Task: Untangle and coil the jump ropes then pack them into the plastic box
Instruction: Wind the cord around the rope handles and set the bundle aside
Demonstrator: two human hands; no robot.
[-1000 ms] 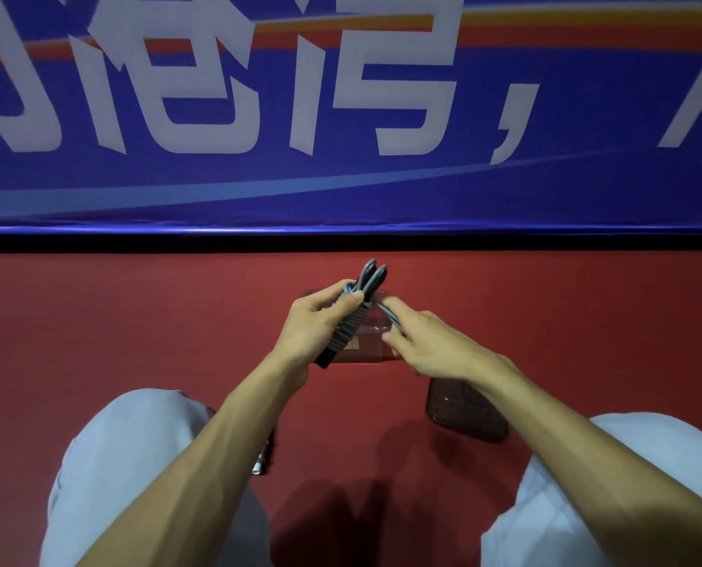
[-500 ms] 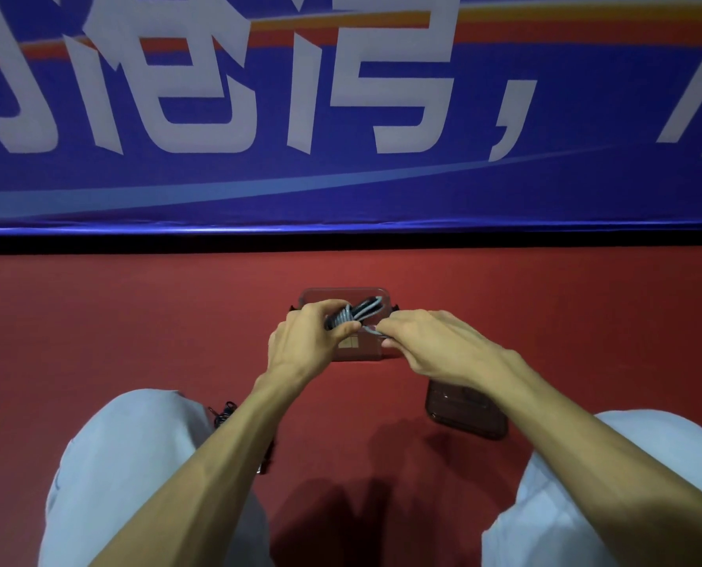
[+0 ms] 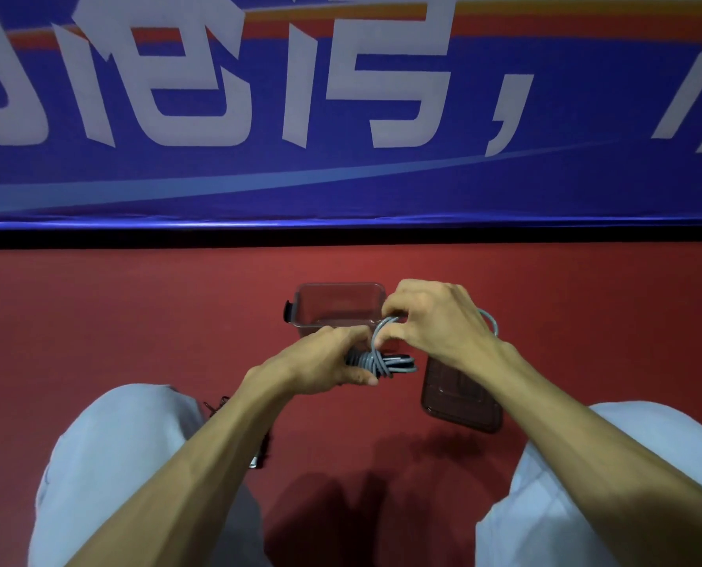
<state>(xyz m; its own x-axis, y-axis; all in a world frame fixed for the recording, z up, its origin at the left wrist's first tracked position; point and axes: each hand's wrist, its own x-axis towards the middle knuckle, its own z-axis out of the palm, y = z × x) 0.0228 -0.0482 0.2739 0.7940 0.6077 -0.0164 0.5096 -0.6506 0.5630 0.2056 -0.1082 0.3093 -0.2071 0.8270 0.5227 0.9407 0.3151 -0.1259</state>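
My left hand [image 3: 324, 362] grips a grey jump rope bundle [image 3: 382, 364], dark handles lying sideways with the cord wound around them. My right hand [image 3: 431, 317] pinches a loop of the grey cord [image 3: 382, 327] just above the bundle; more cord shows behind that wrist [image 3: 491, 323]. The clear plastic box [image 3: 337, 304] stands open on the red floor right behind both hands, its near rim hidden by them.
The box's lid [image 3: 459, 399] lies on the red floor [image 3: 136, 321] under my right forearm. Another dark rope or clip [image 3: 259, 456] lies by my left knee, mostly hidden by my left arm. A blue banner wall [image 3: 341, 116] closes off the far side.
The bundle has turned from upright to lying sideways and come down toward me, off the box. My right hand has lifted, drawing a loop of cord up from the bundle.
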